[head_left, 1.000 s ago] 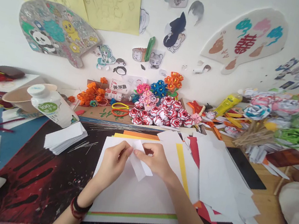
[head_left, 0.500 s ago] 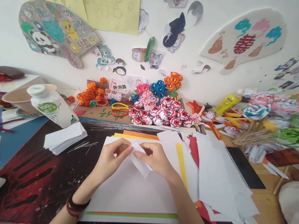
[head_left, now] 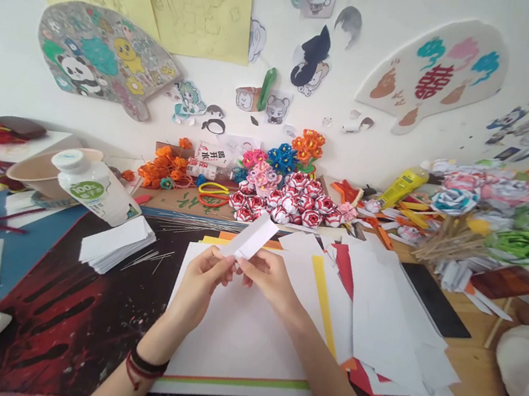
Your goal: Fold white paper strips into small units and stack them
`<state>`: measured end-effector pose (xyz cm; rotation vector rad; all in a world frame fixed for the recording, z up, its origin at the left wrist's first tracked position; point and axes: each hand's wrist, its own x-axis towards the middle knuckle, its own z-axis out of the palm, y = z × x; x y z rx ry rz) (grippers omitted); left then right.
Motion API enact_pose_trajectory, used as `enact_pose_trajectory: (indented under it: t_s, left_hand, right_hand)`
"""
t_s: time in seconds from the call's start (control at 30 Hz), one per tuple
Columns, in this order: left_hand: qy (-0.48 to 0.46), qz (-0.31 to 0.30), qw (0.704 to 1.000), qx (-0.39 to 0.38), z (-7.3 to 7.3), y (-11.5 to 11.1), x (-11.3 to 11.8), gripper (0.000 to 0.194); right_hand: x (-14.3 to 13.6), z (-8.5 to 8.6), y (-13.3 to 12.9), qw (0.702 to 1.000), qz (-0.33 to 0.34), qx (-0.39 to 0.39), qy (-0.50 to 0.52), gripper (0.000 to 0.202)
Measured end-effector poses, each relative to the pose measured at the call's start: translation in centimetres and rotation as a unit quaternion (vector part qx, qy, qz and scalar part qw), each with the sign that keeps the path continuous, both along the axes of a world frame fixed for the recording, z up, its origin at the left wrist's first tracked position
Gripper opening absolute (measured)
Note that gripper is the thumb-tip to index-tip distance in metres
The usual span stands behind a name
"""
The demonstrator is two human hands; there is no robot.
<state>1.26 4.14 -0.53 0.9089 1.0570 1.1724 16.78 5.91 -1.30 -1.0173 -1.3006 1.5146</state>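
Observation:
A small folded piece of white paper [head_left: 254, 235] is pinched between both hands, its long part pointing up and away from me. My left hand [head_left: 204, 277] grips its lower left edge with thumb and fingers. On its lower right side, my right hand [head_left: 270, 277] is closed, thumb close to the other thumb. Both hands hover over a stack of large white sheets [head_left: 241, 336], where orange, yellow and green edges peek out. To the left, a pile of cut white paper pieces [head_left: 118, 242] lies beside thin wires [head_left: 152, 260].
A white bottle [head_left: 94, 186] leans at the left. Red-and-white paper flowers [head_left: 294, 200] line the back. Loose white sheets [head_left: 387, 313], a black flat object [head_left: 435, 299] and a yellow bottle [head_left: 402, 188] are on the right. Part of another person [head_left: 525, 383] shows at the right edge.
The white paper has swung from pointing down toward me to pointing up and away. Both hands have turned, with fingers now curled beneath it. The view has shifted slightly.

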Motion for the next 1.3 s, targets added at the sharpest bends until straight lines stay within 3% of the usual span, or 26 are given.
enact_pose_trajectory:
  t_s: [0.3, 0.4, 0.47, 0.57, 0.67, 0.73, 0.8, 0.97, 1.03, 1.13, 1.3]
  left_hand:
    - [0.107, -0.033, 0.993, 0.043, 0.2, -0.4, 0.3, 0.021]
    - [0.191, -0.043, 0.978, 0.074, 0.3, -0.4, 0.1, 0.019]
    - [0.282, -0.03, 0.95, 0.131, 0.5, -0.3, -0.2, 0.017]
    - [0.404, -0.001, 0.879, 0.254, 0.4, -0.2, -0.6, 0.043]
    - [0.465, 0.003, 0.804, 0.371, 0.1, -0.3, -0.9, 0.033]
    - [0.47, 0.007, 0.781, 0.41, 0.1, -0.5, -0.9, 0.025]
    - [0.454, 0.013, 0.797, 0.399, 0.3, -0.7, -0.7, 0.022]
    - [0.319, 0.027, 0.921, 0.223, 1.1, -0.9, -0.3, 0.021]
    - [0.271, 0.01, 0.948, 0.166, 1.1, -0.8, -0.3, 0.022]
    - [0.24, 0.001, 0.962, 0.128, 0.8, -0.5, -0.5, 0.022]
    - [0.226, 0.014, 0.966, 0.128, 0.8, -0.5, -0.7, 0.021]
  right_hand:
    - [0.9, 0.5, 0.1, 0.999, -0.038, 0.006, -0.021, 0.026]
    - [0.8, 0.6, 0.2, 0.999, -0.051, 0.005, -0.018, 0.022]
    - [0.8, 0.7, 0.3, 0.998, -0.052, 0.0, -0.023, 0.019]
    - [1.3, 0.9, 0.5, 0.998, -0.049, -0.004, -0.046, 0.015]
    - [2.0, 0.9, 0.8, 0.997, -0.036, 0.008, -0.06, 0.013]
    - [2.3, 0.9, 0.8, 0.998, -0.021, 0.024, -0.057, 0.012]
    - [2.4, 0.8, 0.8, 0.998, -0.014, 0.036, -0.057, 0.011]
    - [2.3, 1.0, 0.6, 0.993, 0.003, 0.066, -0.095, 0.013]
    - [2.2, 1.0, 0.5, 0.991, 0.021, 0.078, -0.106, 0.016]
    - [2.1, 0.8, 0.4, 0.989, 0.037, 0.085, -0.113, 0.018]
    - [1.6, 0.4, 0.4, 0.995, 0.055, 0.044, -0.071, 0.021]
